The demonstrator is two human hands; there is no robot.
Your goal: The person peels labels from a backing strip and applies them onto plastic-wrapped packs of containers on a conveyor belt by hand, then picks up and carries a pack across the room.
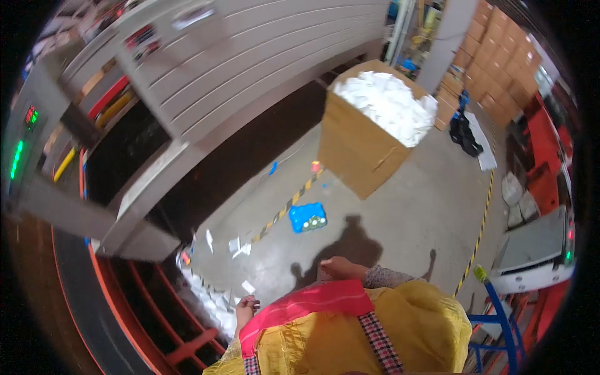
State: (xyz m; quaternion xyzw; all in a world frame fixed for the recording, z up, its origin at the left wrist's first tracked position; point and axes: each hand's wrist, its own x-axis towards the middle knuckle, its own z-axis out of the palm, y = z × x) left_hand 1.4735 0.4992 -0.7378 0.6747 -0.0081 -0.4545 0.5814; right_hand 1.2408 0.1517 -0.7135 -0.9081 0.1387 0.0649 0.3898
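Observation:
At the bottom centre my right hand (340,267) rests near my front, beside the red cloth (312,304) worn over yellow clothing; whether it holds anything is hidden. My left hand (248,304) is lower left, at the cloth's left edge, its fingers partly bent, with a small white piece (248,287) seen just beyond them. On the floor ahead sits a blue crate (307,217) with round pale items in it. Farther on stands a large cardboard box (356,140) heaped with white scraps (390,106).
A grey machine (262,56) spans the upper left, with a dark belt (87,300) and red frame at left. White scraps (215,306) lie beside it. A blue trolley (503,319) and a white unit (534,250) stand at right. Stacked cartons (500,56) are behind.

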